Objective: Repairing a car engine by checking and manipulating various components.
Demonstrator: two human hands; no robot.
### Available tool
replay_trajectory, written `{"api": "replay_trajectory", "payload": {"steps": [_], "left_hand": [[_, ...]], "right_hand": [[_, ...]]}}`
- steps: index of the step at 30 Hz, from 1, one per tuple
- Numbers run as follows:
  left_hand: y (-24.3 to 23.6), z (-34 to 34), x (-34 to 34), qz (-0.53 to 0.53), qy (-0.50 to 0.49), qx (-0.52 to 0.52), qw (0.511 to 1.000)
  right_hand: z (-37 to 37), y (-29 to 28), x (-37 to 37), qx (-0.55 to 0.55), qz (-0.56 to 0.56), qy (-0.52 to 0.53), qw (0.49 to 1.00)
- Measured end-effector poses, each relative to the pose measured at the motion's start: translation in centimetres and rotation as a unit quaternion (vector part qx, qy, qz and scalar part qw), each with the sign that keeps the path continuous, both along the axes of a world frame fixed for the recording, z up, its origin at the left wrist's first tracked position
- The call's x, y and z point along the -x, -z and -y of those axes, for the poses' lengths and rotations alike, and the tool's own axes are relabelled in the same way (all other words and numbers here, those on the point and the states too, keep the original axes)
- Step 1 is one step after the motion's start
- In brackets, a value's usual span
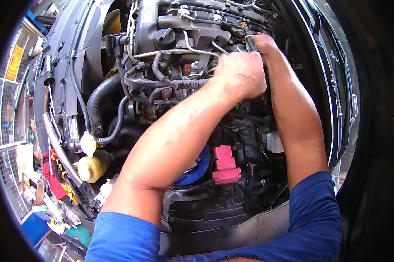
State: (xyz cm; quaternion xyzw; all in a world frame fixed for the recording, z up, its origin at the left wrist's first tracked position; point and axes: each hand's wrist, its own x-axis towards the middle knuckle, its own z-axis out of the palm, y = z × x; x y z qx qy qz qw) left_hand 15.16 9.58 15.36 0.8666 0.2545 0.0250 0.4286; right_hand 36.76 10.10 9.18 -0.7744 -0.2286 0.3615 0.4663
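workshop behind, wire-mesh racks (pixel 9 105) down the left edge; engine (pixel 144 26) takes up the upper middle. black corrugated hose (pixel 251 43) with a pale band (pixel 248 36) sits at the engine's upper right, right between the two hands. left hand (pixel 240 74) is balled, knuckles up, fingers curled closed; fingertips hidden, can't tell if they have hold of anything. right hand (pixel 267 43) is just beside the hose on its right, fingers mostly out of sight, so can't tell whether they grip or only steady. left wrist passes over the end of a wrapped harness (pixel 190 84), thin metal pipe (pixel 175 53) near it. to do this well: one hand should steady the hose close to the band, other does the work. load along the hose axis, no side bend, no twist. small moves; space looks tight, and bare knuckles would likely take the hit if something slips. don't lean the wrist on harness or pipe. left fist blocks the view, so lowering it a bit would help; otherwise go by feel before adding force.
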Motion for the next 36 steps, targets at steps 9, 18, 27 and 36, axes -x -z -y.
{"api": "replay_trajectory", "payload": {"steps": [9,18,27,36], "left_hand": [[1.5,-5.8,-2.2,-0.177,0.044,-0.325,0.928],[2.3,-5.1,-4.6,-0.152,0.015,-0.332,0.931],[1.3,-4.8,-5.3,-0.211,0.018,-0.299,0.930],[0.3,-3.9,-5.2,-0.247,0.003,-0.311,0.918]], "right_hand": [[-0.2,1.1,-0.3,-0.023,-0.020,-0.032,0.999],[0.1,0.5,-0.5,0.014,0.076,-0.033,0.996],[0.2,1.0,-0.7,-0.033,0.021,-0.050,0.998],[0.3,0.9,0.1,-0.043,-0.001,-0.042,0.998]]}}
